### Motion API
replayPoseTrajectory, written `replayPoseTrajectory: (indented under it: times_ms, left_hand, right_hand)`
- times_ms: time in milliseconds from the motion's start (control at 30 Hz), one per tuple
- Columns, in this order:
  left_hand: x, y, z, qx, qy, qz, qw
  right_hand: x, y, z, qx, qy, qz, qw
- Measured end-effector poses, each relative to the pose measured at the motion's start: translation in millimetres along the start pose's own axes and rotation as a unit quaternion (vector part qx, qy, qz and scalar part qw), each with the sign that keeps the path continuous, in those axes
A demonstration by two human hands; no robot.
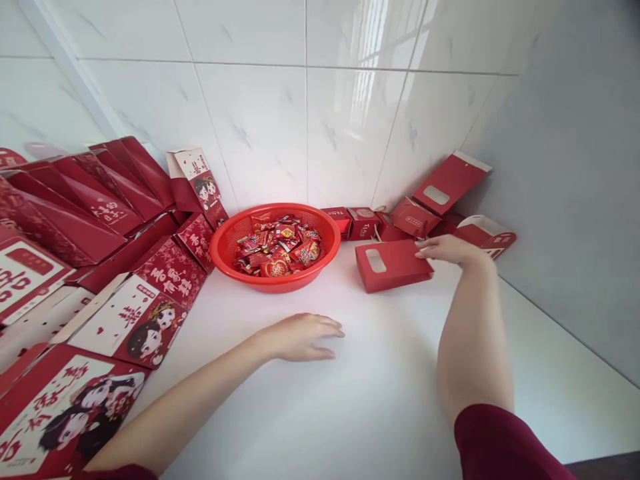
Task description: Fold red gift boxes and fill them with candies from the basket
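Note:
A plain red box [400,265] with a small oval window lies on the white table, right of the centre. My right hand [447,250] grips its right end, thumb and fingers at the upper right corner. Near the middle of the table my left hand [305,337] hovers or rests with fingers apart and nothing in them. Beyond it stands a red plastic basket [275,285] holding many wrapped sweets [285,248] in red wrappers.
Printed red and white boxes [145,320] crowd the left side. Several small red boxes [363,223] line the tiled wall [260,127] behind, and a taller red box [450,183] leans at the back right. A grey wall [575,200] bounds the right.

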State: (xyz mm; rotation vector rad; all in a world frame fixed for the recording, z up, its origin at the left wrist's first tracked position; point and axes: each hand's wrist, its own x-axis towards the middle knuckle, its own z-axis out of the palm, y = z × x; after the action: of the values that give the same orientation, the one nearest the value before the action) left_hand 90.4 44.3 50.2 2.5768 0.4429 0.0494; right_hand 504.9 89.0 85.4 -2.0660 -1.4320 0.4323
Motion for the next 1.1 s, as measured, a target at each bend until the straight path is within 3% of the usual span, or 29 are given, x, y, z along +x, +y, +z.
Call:
replayPoseTrajectory:
  times_ms: [67, 167, 233, 333, 467, 600, 700, 867, 967, 1100]
  left_hand:
    - [-13, 20, -30.2, -0.002, 0.046, -0.025, 0.999]
    - [-42, 52, -74.4, 0.021, 0.175, -0.032, 0.984]
    - [-61, 66, -94.4, 0.048, 0.244, -0.047, 0.967]
    - [-83, 71, -107.3, 0.087, 0.301, -0.073, 0.947]
    - [-89, 66, -106.2, 0.117, 0.296, -0.103, 0.942]
    - [-84, 59, -101.3, 0.124, 0.255, -0.144, 0.948]
    - [-85, 54, -99.6, 0.104, 0.217, -0.176, 0.954]
    - [-91, 52, -101.7, 0.087, 0.175, -0.185, 0.963]
    - [-93, 50, -104.1, 0.072, 0.187, -0.231, 0.952]
    - [-91, 41, -105.3, -0.034, 0.227, -0.258, 0.938]
  right_hand:
    - [-18, -16, -21, -0.018, -0.050, -0.036, 0.998]
    - [-54, -47, -39, -0.091, -0.067, -0.167, 0.979]
    - [-82, -76, -36, -0.123, -0.073, -0.239, 0.960]
    - [-121, -126, -16, -0.101, -0.095, -0.326, 0.935]
    - [-155, -176, 20, -0.050, -0.122, -0.452, 0.882]
    - [-170, -193, 41, -0.028, -0.186, -0.504, 0.843]
    - [-177, -194, 46, -0.035, -0.219, -0.490, 0.843]
    - [-187, -194, 44, -0.053, -0.207, -0.502, 0.838]
    - [-192, -193, 43, -0.084, -0.209, -0.510, 0.830]
    - [-196, -191, 44, -0.124, -0.216, -0.502, 0.828]
